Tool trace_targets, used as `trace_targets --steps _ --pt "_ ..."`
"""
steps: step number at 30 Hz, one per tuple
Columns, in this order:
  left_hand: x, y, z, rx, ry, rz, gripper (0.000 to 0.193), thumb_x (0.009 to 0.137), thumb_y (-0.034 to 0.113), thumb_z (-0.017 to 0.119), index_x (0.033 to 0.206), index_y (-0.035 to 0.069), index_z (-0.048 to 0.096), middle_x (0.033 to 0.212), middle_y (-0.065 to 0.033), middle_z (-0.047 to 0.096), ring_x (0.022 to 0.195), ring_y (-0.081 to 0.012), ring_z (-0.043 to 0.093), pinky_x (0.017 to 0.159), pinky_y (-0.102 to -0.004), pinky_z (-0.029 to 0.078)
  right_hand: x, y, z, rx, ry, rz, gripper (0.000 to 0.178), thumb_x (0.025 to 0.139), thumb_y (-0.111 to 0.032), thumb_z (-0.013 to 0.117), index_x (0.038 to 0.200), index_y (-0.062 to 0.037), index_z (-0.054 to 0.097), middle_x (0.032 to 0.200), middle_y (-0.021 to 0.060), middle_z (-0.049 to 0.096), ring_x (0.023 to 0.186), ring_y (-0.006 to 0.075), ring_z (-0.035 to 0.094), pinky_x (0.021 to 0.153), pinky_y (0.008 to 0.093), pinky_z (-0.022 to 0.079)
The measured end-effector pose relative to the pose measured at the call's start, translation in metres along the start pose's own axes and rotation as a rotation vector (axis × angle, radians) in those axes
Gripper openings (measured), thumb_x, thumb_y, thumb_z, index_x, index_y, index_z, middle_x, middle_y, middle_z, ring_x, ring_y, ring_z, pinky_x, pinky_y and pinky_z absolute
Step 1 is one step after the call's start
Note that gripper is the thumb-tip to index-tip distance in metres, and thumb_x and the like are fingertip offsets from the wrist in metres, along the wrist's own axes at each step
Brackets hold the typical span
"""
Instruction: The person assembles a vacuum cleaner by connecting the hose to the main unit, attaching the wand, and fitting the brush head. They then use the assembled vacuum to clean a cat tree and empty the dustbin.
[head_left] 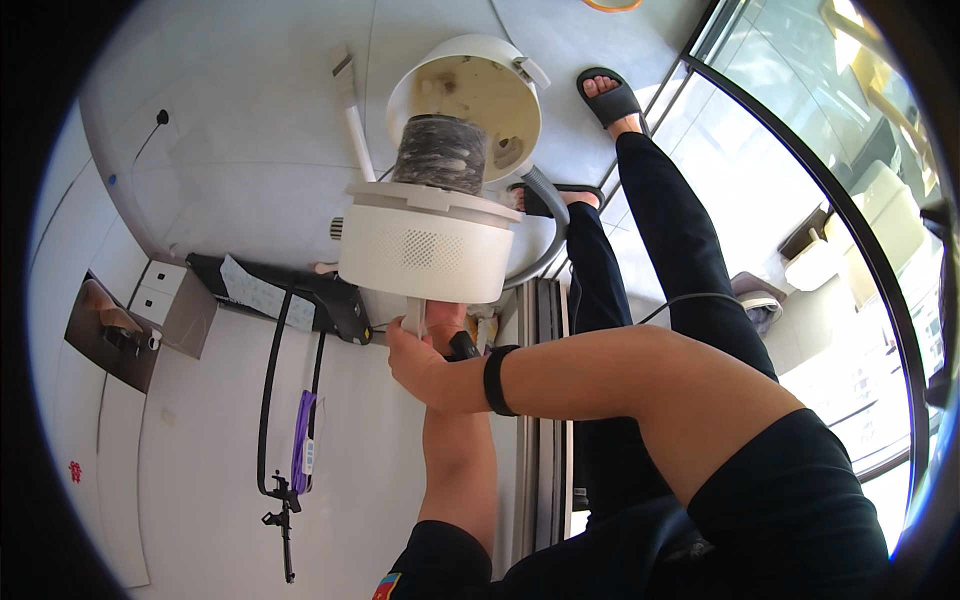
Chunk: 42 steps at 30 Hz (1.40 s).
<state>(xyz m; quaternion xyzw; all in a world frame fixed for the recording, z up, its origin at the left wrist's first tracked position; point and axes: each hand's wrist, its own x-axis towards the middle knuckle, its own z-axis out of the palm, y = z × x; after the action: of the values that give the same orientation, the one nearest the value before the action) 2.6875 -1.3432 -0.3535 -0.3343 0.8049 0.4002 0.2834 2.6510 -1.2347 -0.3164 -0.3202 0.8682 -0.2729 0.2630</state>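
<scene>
Both my hands are at the white motor head [428, 255] of a canister vacuum cleaner. My right hand [410, 362] is closed around its pale handle. Close beside it, my left hand [446, 318] reaches up against the head and grips it, its fingers partly hidden behind the handle and housing. A round filter [440, 153], coated in grey dust, sticks out from the head's far side. It overlaps the mouth of the white vacuum canister [408, 85], which is dirty inside with clumps of dust. A grey hose [556, 212] curves beside the canister.
A pale flat vacuum nozzle tube [352, 120] lies on the grey floor left of the canister. Black poles with a purple item [303, 440] hang at the left. Sliding-door tracks [547, 400] run along my right side, with a black-framed glass panel [840, 180] beyond.
</scene>
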Motion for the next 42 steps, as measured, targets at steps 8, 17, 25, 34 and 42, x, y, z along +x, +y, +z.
trace_targets --steps 8,17,25,34,42 --pt "0.022 0.012 0.011 0.18 0.027 0.056 0.018 0.088 0.021 0.053 0.104 0.017 0.061 0.121 0.0021 0.062 0.101 -0.0221 0.063 0.08 -0.0376 0.052 -0.007 0.004 0.005 0.05 0.009 0.244 0.028 0.083 -0.024 0.062 0.104 -0.0084 0.073 0.109 0.0068 0.069 0.106 0.0306 0.06 0.091 0.0514 0.039" --pt "0.032 0.017 0.033 0.911 0.134 0.221 0.018 0.088 0.017 0.055 0.106 0.017 0.06 0.122 0.0016 0.061 0.103 -0.021 0.063 0.082 -0.0368 0.052 0.002 0.017 0.015 -0.016 0.285 0.549 0.019 0.078 -0.025 0.064 0.089 -0.012 0.073 0.099 0.0066 0.067 0.103 0.0284 0.055 0.091 0.0451 0.035" --pt "0.063 0.025 0.02 0.262 -0.253 0.219 0.029 0.09 0.026 0.053 0.116 0.01 0.055 0.12 -0.0043 0.058 0.108 -0.0212 0.057 0.092 -0.0352 0.044 -0.042 0.064 -0.016 0.213 0.313 0.469 0.028 0.073 -0.021 0.069 0.098 -0.0081 0.068 0.093 0.0048 0.066 0.099 0.0223 0.055 0.085 0.0364 0.035" --pt "0.088 0.058 0.059 -0.659 -0.538 -0.388 0.05 0.086 0.041 0.051 0.124 0.008 0.052 0.122 -0.0075 0.056 0.112 -0.0247 0.053 0.093 -0.0333 0.04 -0.061 0.109 0.003 0.353 0.565 0.498 0.021 0.067 -0.016 0.07 0.088 -0.0198 0.07 0.081 0.0022 0.061 0.089 0.0207 0.055 0.08 0.0339 0.038" --pt "0.078 0.087 0.101 -0.441 -0.373 -0.321 0.044 0.082 0.038 0.056 0.12 0.015 0.053 0.124 -0.0077 0.055 0.121 -0.0261 0.048 0.095 -0.062 0.029 -0.088 0.146 0.013 0.449 0.588 0.462 0.038 0.063 -0.01 0.068 0.097 -0.0267 0.073 0.082 0.0009 0.062 0.088 0.0204 0.054 0.081 0.0336 0.037"
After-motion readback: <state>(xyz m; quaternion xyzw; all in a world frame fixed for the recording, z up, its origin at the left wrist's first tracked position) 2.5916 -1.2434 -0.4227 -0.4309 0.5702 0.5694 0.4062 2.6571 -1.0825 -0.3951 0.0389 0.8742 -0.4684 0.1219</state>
